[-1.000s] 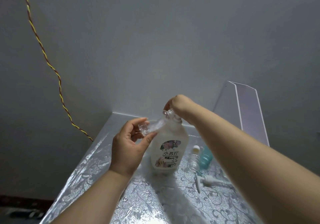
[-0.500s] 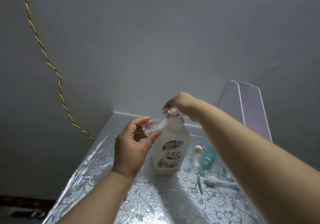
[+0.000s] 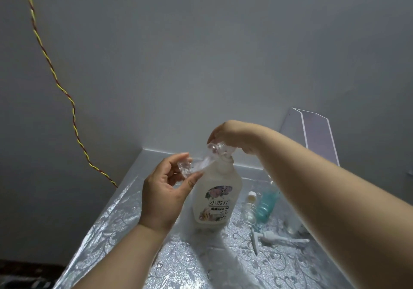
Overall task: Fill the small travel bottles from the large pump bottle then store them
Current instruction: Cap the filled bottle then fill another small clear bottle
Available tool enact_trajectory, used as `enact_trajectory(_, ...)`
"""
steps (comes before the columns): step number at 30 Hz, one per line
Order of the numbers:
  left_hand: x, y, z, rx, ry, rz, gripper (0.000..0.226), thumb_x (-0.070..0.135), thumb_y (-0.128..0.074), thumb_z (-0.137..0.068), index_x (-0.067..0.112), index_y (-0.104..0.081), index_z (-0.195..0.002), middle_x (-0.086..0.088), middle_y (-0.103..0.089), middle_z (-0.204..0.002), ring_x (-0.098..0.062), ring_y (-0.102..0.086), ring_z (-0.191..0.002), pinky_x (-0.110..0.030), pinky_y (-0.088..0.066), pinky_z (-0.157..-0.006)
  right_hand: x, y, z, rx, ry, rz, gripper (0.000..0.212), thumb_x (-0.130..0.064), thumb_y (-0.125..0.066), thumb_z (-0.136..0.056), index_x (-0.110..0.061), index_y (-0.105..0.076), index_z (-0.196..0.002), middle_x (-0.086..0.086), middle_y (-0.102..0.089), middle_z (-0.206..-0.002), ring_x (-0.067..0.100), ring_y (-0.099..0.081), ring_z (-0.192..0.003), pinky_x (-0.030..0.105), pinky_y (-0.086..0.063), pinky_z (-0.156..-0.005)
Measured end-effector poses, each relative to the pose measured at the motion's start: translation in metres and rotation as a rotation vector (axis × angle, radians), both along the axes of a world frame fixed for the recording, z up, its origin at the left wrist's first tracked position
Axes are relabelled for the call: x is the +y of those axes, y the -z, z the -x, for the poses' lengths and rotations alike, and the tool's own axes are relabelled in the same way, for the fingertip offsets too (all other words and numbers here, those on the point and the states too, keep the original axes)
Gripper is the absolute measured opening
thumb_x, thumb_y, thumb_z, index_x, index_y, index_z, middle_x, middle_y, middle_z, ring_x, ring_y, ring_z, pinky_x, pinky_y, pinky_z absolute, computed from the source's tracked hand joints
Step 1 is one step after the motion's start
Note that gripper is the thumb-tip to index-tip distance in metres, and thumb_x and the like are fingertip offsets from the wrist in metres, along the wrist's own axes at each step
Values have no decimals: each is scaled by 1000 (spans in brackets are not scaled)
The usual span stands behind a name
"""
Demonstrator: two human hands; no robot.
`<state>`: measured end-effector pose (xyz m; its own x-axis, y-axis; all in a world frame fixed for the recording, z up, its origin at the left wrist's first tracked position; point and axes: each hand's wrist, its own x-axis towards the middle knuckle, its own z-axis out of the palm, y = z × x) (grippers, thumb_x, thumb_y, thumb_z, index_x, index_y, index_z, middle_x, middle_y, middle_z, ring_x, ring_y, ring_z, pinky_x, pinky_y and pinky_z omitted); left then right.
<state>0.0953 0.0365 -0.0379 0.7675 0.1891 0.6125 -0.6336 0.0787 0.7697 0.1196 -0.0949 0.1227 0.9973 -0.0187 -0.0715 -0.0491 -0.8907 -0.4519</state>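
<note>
Beside the large pump bottle (image 3: 218, 195) on the table (image 3: 134, 233), the left hand (image 3: 163, 190) pinches a small clear bottle (image 3: 192, 168) tilted toward its neck. The right hand (image 3: 232, 135) grips its top. Both grips are unchanged from a second ago.

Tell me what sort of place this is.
Probably a corner of a home, though I can't be sure: a tabletop covered in silvery flower-patterned film against a plain wall, a soap bottle with small travel bottles beside it, and a twisted wire hanging down.
</note>
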Motion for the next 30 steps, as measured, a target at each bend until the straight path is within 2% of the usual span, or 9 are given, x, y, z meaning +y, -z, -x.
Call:
enact_trajectory(5, 1, 0, 1, 6, 13, -2, 40, 49, -76, -63, 47, -65, -101, 14, -70, -90, -2, -55, -65, -18, -50, -66, -1, 13, -3, 24, 39, -102, 34, 3, -43, -94, -2, -66, -118, 11, -59, -100, 20, -53, -77, 21, -36, -53)
enact_trajectory(7, 0, 1, 1, 13, 27, 3, 39, 50, -77, -64, 49, -65, -101, 11, -71, -94, -4, -55, -66, -22, -51, -68, -4, 19, -8, 26, 85, -196, 32, -6, -51, -92, 2, -62, -122, 15, -61, -106, 21, -50, -85, 24, -42, -63)
enact_trajectory(9, 0, 4, 0, 18, 37, 4, 40, 56, -79, -64, 50, -65, -101, 9, -71, -96, -6, -55, -67, -25, -52, -68, -5, 23, -11, 38, 121, -259, 37, -11, -58, -89, 3, -60, -123, 21, -60, -125, 21, -48, -91, 32, -44, -79)
enact_trajectory(11, 1, 5, 0, 25, 41, 10, 42, 58, -78, -62, 48, -65, -101, 9, -71, -95, -6, -54, -67, -25, -51, -68, -4, 26, -14, 30, 119, -262, 34, -10, -59, -88, 4, -62, -120, 21, -59, -128, 21, -50, -91, 37, -47, -88)
enact_trajectory(15, 2, 3, 0, 24, 35, 12, 40, 48, -78, -61, 47, -66, -99, 11, -69, -87, -2, -53, -64, -19, -49, -66, -3, 23, -14, 7, 77, -219, 32, -10, -56, -90, 4, -62, -118, 22, -60, -126, 22, -53, -90, 30, -44, -81)
enact_trajectory(18, 1, 3, -1, 25, 34, 8, 41, 54, -79, -62, 46, -65, -101, 12, -67, -84, -2, -52, -64, -19, -49, -65, -4, 13, -9, 14, 33, -141, 32, -12, -55, -92, 1, -63, -120, 18, -61, -126, 28, -61, -103, 27, -43, -81)
enact_trajectory(23, 0, -1, 0, 0, 16, -6, 40, 54, -76, -62, 47, -64, -100, 21, -61, -72, -1, -48, -59, -13, -45, -60, -2, -2, -1, -7, 12, -26, 31, -18, -55, -94, -7, -64, -121, 9, -60, -126, 27, -55, -114, 26, -39, -80)
enact_trajectory(27, 0, 0, -1, 13, 30, 10, 42, 52, -76, -62, 42, -65, -101, 19, -62, -76, -1, -49, -60, -14, -45, -61, 3, 6, 0, 23, 42, -72, 32, -7, -48, -95, 3, -62, -121, 15, -58, -107, 26, -55, -81, 22, -37, -55)
enact_trajectory(30, -1, 1, -1, 21, 38, 5, 42, 47, -76, -61, 39, -64, -100, 15, -64, -80, -1, -51, -61, -14, -46, -61, 1, 14, -6, 37, 77, -140, 33, -8, -50, -95, 4, -59, -125, 14, -56, -104, 21, -48, -87, 22, -38, -56)
